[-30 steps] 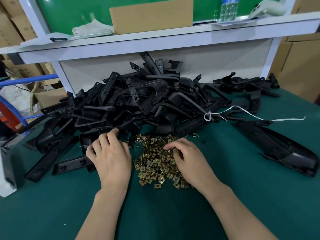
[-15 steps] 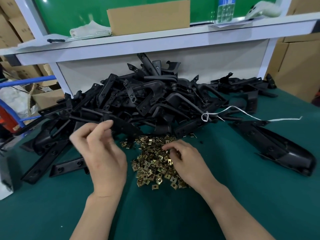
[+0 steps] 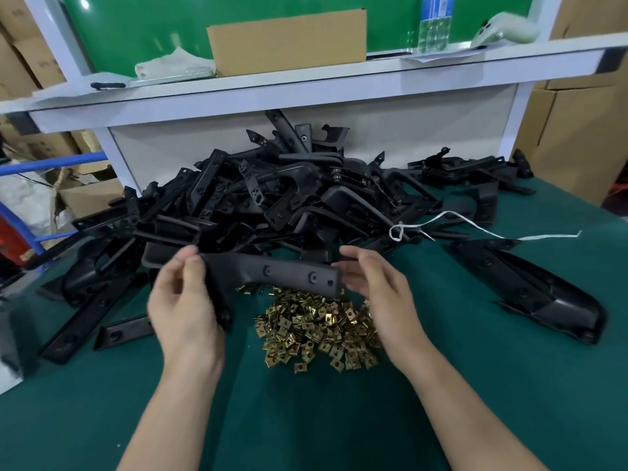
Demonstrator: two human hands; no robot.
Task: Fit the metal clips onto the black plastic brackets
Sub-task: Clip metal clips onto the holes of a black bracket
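Mid-frame, the left hand (image 3: 183,300) gripped one end of the black bracket (image 3: 272,271); the right hand (image 3: 377,294), loosely spread, flanked the other.

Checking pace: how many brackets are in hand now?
1: the bracket held over the clips, left hand gripping its left end, right hand at its right end. Others lie in the heap.

A dark green bench (image 3: 339,419) carries a tangled heap of black plastic brackets (image 3: 289,198) at the back. A loose pile of small brass-coloured metal clips (image 3: 316,331) lies just in front. A long black moulded cover (image 3: 530,287) lies right, beside a thin white string (image 3: 540,237).
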